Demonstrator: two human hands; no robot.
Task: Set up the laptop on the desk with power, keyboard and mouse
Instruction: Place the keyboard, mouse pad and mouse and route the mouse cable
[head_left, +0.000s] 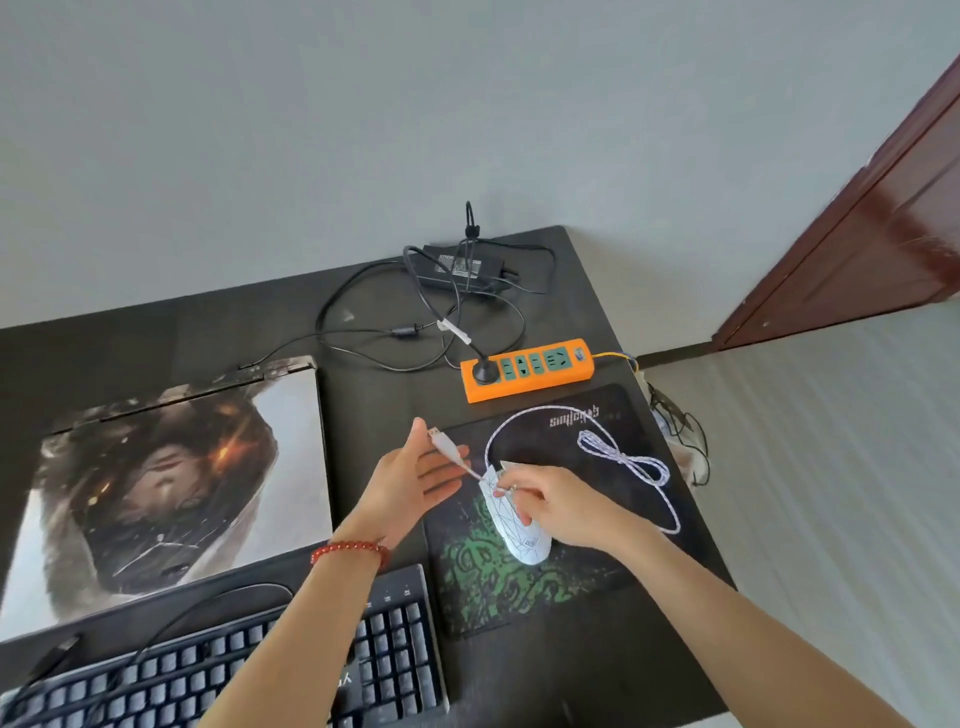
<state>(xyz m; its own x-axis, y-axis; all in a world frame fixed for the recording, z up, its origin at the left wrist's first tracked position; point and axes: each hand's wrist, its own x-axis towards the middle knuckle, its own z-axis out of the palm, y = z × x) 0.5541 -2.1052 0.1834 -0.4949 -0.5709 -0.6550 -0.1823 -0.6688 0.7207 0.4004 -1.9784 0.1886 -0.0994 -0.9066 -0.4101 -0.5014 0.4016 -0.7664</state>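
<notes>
Dark desk carrying closed laptop at 9 o'clock. Keyboard lying at 7. White mouse sitting on mousepad, centre. Left hand spreading wide beside USB plug. Right hand pinching mouse cable.

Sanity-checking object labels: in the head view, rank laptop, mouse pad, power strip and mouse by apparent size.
Largest to smallest:
1. laptop
2. mouse pad
3. power strip
4. mouse, partly under the right hand, so close to the strip.
</notes>
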